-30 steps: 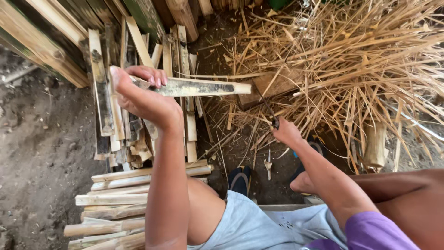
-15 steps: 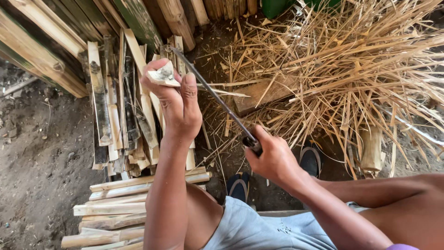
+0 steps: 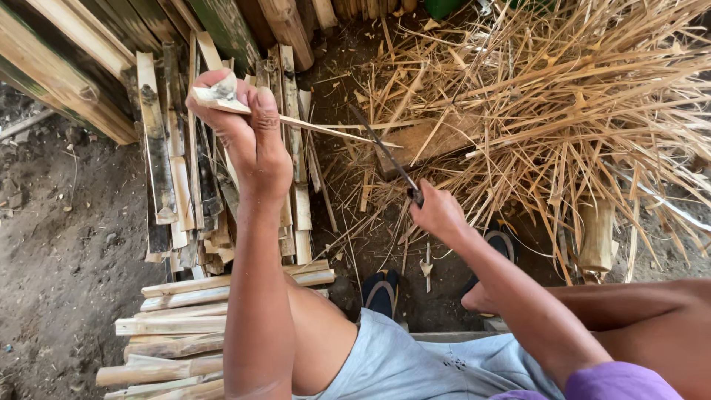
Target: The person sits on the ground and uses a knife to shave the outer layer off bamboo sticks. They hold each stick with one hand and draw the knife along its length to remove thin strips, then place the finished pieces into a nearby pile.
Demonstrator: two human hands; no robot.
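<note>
**A:** What does the left hand (image 3: 255, 141) hold?

**B:** A pale, flat split bamboo strip (image 3: 296, 121). The fingers close around its thick near end, raised above a stack of grey, weathered bamboo slats (image 3: 167, 170) lying on the dirt floor (image 3: 59, 252). The strip tapers to a thin point toward the right, ending just beside the blade.

**A:** And the right hand (image 3: 438, 213)?

**B:** Its fingers are wrapped tight on the handle of a long, dark-bladed knife (image 3: 385, 154). The blade angles up and to the left, its tip near the strip's thin end. Whether metal touches bamboo is hard to tell from this angle.

**A:** What surrounds the person?

**B:** A large heap of straw-coloured bamboo shavings (image 3: 563, 96) fills the ground to the right, partly covering a flat wooden chopping block (image 3: 429, 142). Short cut bamboo lengths (image 3: 185, 326) are stacked in rows beside the left knee. Two dark sandals (image 3: 381, 290) show below the hands, on bare earth. A short round bamboo stub (image 3: 596, 237) stands upright at the heap's edge. The person wears light blue shorts (image 3: 415, 363).
</note>
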